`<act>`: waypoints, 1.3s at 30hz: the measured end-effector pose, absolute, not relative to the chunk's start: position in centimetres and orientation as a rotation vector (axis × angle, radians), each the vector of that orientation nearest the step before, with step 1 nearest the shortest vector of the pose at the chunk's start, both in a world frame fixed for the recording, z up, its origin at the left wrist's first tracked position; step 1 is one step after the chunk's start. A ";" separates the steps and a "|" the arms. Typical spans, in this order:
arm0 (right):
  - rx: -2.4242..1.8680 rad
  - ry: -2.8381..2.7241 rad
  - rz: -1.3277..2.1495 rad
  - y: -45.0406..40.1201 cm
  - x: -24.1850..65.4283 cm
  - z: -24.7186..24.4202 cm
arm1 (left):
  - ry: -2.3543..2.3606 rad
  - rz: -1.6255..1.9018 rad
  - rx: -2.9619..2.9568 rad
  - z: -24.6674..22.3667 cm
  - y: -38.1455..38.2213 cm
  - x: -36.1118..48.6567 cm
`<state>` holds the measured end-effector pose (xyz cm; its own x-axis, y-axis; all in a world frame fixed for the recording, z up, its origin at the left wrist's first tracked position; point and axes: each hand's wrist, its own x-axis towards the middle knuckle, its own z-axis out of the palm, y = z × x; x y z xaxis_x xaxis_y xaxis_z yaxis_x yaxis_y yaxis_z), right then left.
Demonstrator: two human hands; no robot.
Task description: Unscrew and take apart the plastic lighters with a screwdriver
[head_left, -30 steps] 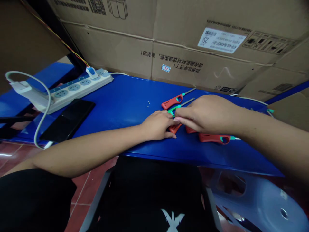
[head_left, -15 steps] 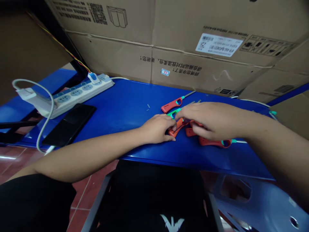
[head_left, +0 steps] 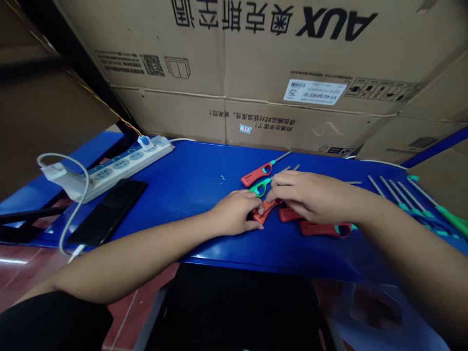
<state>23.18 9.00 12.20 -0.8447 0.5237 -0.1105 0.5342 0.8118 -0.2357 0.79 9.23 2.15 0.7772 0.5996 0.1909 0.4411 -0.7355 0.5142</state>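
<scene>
On the blue metal bench (head_left: pixel 183 170), the left hand (head_left: pixel 234 212) was curled around a red utility lighter (head_left: pixel 265 210), pinning it low to keep it steady, while the right hand (head_left: pixel 307 195) arched over it beside a green-handled lighter (head_left: pixel 260 188), its hold impossible to tell.

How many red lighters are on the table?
4 red lighters, perhaps more hidden: one farthest back, one at the left hand, one under the right hand, one beside it.

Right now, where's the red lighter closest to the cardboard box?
In the head view, the red lighter lies on the blue table just below the cardboard box, beyond your left hand and next to a green-trimmed lighter.
</scene>
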 end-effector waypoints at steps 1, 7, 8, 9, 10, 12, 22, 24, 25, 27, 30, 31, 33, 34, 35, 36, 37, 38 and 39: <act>0.854 2.967 -0.382 9.0 23.1 12.3 | 0.784 0.475 2.526 2.2 9.2 0.8; 0.788 3.119 -0.438 9.1 24.4 13.6 | 0.759 0.453 2.504 2.4 9.3 0.7; 0.852 3.179 -0.489 9.3 24.8 13.4 | 0.757 0.456 2.499 2.4 9.3 0.7; 0.976 3.242 -0.533 9.5 25.2 13.1 | 0.753 0.459 2.499 2.4 9.3 0.7; 1.155 3.293 -0.568 9.7 25.4 12.4 | 0.748 0.460 2.503 2.5 9.2 0.7; 1.618 3.281 -0.609 10.4 25.5 10.5 | 0.741 0.454 2.526 2.8 9.0 0.7; 1.636 2.743 -0.436 11.7 22.7 4.9 | 0.641 0.208 3.069 4.2 8.4 0.9; 1.636 2.734 -0.387 11.6 22.6 4.7 | 0.519 0.143 3.240 4.5 8.4 1.2; 1.634 2.731 -0.361 11.6 22.6 4.6 | 0.444 0.118 3.321 4.7 8.3 1.4; 1.630 2.727 -0.322 11.6 22.4 4.1 | 0.298 0.092 3.453 5.1 8.3 1.9; 1.648 2.717 -0.284 11.8 22.1 3.5 | 0.111 0.065 3.535 5.7 8.5 2.8; 1.654 2.713 -0.278 11.8 22.0 3.3 | 0.071 0.042 3.528 6.0 8.6 3.2; 1.662 2.708 -0.275 11.9 21.9 3.1 | 0.063 -0.030 3.451 6.3 9.0 3.8; 1.663 2.708 -0.277 11.9 21.9 3.0 | 0.088 -0.081 3.388 6.5 9.3 4.1; 1.667 2.708 -0.278 12.0 21.8 2.9 | 0.119 -0.137 3.318 6.7 9.5 4.4; 1.671 2.708 -0.280 12.0 21.8 2.9 | 0.154 -0.190 3.252 6.8 9.7 4.7; 1.675 2.708 -0.285 12.0 21.8 2.9 | 0.188 -0.238 3.197 6.9 9.8 5.0; 1.679 2.708 -0.289 12.0 21.9 2.9 | 0.220 -0.279 3.155 7.0 10.0 5.2; 1.681 2.708 -0.295 12.0 21.9 2.9 | 0.254 -0.311 3.123 7.1 10.0 5.4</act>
